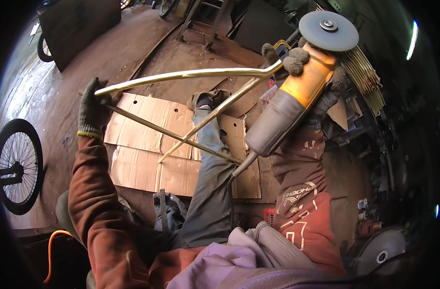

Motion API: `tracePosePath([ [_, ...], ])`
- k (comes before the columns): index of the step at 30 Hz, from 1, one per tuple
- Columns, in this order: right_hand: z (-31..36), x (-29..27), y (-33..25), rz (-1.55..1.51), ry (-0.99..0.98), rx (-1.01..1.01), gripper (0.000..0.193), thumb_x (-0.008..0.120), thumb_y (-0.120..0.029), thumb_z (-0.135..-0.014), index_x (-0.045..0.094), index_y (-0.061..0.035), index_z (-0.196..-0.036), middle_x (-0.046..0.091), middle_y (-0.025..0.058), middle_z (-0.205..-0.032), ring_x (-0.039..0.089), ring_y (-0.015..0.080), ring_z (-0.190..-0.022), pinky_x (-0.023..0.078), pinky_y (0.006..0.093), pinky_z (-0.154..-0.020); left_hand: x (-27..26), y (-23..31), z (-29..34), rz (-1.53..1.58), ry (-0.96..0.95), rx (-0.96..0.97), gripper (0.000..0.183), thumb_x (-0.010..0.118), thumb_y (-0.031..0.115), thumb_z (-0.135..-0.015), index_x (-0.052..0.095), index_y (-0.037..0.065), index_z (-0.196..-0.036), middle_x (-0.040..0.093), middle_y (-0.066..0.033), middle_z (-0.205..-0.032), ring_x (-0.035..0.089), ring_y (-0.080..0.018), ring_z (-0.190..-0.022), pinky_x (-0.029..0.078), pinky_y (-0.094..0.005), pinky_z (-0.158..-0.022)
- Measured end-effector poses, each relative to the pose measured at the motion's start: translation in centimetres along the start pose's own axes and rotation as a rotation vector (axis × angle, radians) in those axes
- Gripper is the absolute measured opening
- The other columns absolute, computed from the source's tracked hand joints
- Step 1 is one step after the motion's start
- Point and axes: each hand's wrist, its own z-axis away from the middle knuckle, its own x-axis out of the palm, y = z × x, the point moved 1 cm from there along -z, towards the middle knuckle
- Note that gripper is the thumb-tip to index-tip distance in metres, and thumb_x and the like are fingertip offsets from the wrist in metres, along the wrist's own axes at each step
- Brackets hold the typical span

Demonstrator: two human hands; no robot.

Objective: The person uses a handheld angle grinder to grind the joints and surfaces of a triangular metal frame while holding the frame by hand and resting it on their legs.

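Note:
My left hand (93,111), in a grey knit glove, is closed around the left end of a frame of thin brass-coloured metal bars (196,74). The frame's bars cross over my outstretched leg, and its far right end meets the fingers of my right glove. My right hand (327,98), gloved too, grips a yellow and grey angle grinder (297,98) by its body. The grinder tilts with its grey disc (321,36) at the top and its cord end toward me. Whether the right fingers also hold the frame I cannot tell.
Flattened cardboard (138,120) lies on the floor beneath the frame. A bicycle wheel (20,166) stands at the left, near a dark panel (80,29). Metal rods (367,79) are bundled at the right, above another round disc (381,255). An orange cable (51,245) curves at lower left.

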Motion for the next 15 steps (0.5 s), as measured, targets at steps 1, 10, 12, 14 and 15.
tracePosePath([
  [1, -0.2, 1.4, 0.6, 0.022, 0.097, 0.003, 0.057, 0.060, -0.048, -0.103, 0.049, -0.0093, -0.143, 0.059, 0.0113, -0.103, 0.055, 0.0241, -0.082, 0.048, 0.0426, -0.076, -0.7, 0.4, -0.6, -0.177, 0.076, 0.052, 0.037, 0.080, 0.044, -0.098, 0.075, 0.009, -0.109, 0.060, -0.0003, -0.073, 0.057, -0.0143, -0.063, 0.055, -0.0379, -0.068],
  [10, -1.3, 3.6, 0.9, 0.114, -0.081, 0.003, 0.074, 0.059, -0.062, -0.099, 0.052, -0.0026, -0.141, 0.062, 0.0159, -0.102, 0.060, 0.0288, -0.083, 0.051, 0.0541, -0.091, 14.5, -1.9, 5.8, -1.016, -0.513, 0.701, 0.037, 0.072, 0.043, -0.104, 0.082, 0.009, -0.115, 0.081, -0.0144, -0.101, 0.077, -0.0255, -0.089, 0.059, -0.0394, -0.082],
  [12, -1.0, 4.6, 1.1, 0.266, 0.004, -0.050, 0.081, 0.059, -0.067, -0.097, 0.054, 0.0009, -0.140, 0.065, 0.0187, -0.101, 0.064, 0.0322, -0.084, 0.055, 0.0586, -0.095, 17.4, -1.2, 8.8, -1.256, -0.639, 0.841, 0.030, 0.070, 0.037, -0.106, 0.083, 0.009, -0.112, 0.080, -0.0142, -0.097, 0.077, -0.0275, -0.086, 0.059, -0.0391, -0.078],
  [14, 0.2, 5.4, 0.7, 0.349, 0.078, -0.097, 0.077, 0.062, -0.064, -0.097, 0.058, 0.0044, -0.132, 0.067, 0.0210, -0.099, 0.067, 0.0332, -0.084, 0.057, 0.0598, -0.091, 17.3, -1.2, 8.6, -1.427, -0.585, 0.838, 0.032, 0.070, 0.038, -0.105, 0.083, 0.009, -0.108, 0.077, -0.0152, -0.094, 0.076, -0.0320, -0.081, 0.058, -0.0399, -0.073],
  [15, 1.1, 6.3, -0.7, 0.437, 0.129, -0.125, 0.075, 0.063, -0.062, -0.097, 0.060, 0.0062, -0.128, 0.068, 0.0222, -0.098, 0.068, 0.0337, -0.084, 0.058, 0.0604, -0.089, 18.0, -1.8, 8.5, -1.385, -0.611, 0.834, 0.033, 0.070, 0.039, -0.105, 0.082, 0.009, -0.108, 0.076, -0.0152, -0.092, 0.074, -0.0333, -0.080, 0.057, -0.0409, -0.071],
])
